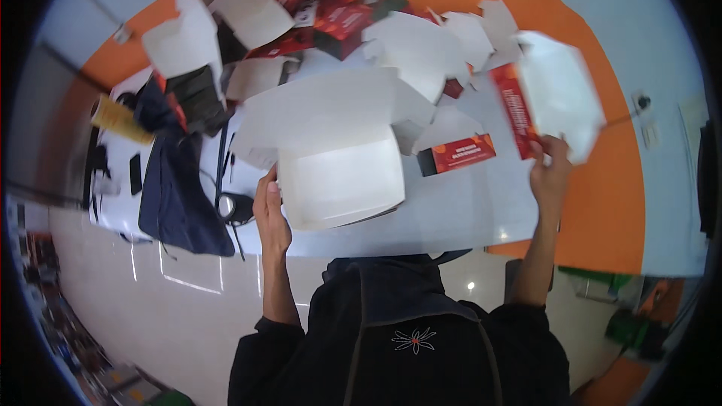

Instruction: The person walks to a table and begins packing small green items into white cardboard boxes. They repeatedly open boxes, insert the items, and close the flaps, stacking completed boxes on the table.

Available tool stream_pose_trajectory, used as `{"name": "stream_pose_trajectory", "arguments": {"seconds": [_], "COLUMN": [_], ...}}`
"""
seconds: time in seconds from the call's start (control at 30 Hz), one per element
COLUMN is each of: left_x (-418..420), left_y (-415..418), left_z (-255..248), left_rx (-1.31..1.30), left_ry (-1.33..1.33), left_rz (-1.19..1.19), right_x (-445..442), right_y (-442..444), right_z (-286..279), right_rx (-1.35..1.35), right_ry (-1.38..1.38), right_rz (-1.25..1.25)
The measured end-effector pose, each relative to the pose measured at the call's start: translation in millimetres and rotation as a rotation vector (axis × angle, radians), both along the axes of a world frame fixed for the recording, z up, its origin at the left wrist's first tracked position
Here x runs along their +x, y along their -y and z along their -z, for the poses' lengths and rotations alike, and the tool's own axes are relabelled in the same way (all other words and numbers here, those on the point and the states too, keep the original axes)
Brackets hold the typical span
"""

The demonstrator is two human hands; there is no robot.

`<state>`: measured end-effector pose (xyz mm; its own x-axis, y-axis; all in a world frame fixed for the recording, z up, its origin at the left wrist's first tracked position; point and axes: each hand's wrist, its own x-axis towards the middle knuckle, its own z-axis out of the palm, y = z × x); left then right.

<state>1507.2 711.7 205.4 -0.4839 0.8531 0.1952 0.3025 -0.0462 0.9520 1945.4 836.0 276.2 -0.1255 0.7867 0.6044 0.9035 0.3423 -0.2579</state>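
Note:
My left hand grips the left side of an open cardboard box with a white inside; its lid stands raised at the back. Off to the right, my right hand holds another opened carton, its white inside facing up and a red printed side showing. This carton looks slightly blurred. Between the two lies a carton with a red printed side and a black end, bearing writing. My fingers behind the left box are partly hidden.
A pile of red and white cartons covers the table's far side. At left are a dark blue cloth, a black cylindrical object, a phone-like black object and a yellow roll. The white table's front edge lies before me.

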Motion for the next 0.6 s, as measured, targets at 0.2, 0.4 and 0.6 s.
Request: {"name": "stream_pose_trajectory", "arguments": {"seconds": [0.2, 0.4, 0.6], "left_x": [10.8, -23.3, 5.0], "left_y": [-5.3, 5.8, 0.6], "left_z": [-27.2, 73.4, -35.9], "left_rx": [-0.104, 0.185, 0.004], "left_ry": [0.071, -0.103, -0.255], "left_rz": [-0.046, -0.085, -0.055], "right_x": [-64.8, -182.8, -169.3], "right_y": [42.3, 58.2, 45.9], "right_z": [-43.8, -31.1, -12.1], "right_rx": [0.273, 0.103, -0.125], "right_ry": [-0.401, 0.029, 0.315], "right_rz": [-0.386, -1.134, -1.016]}}
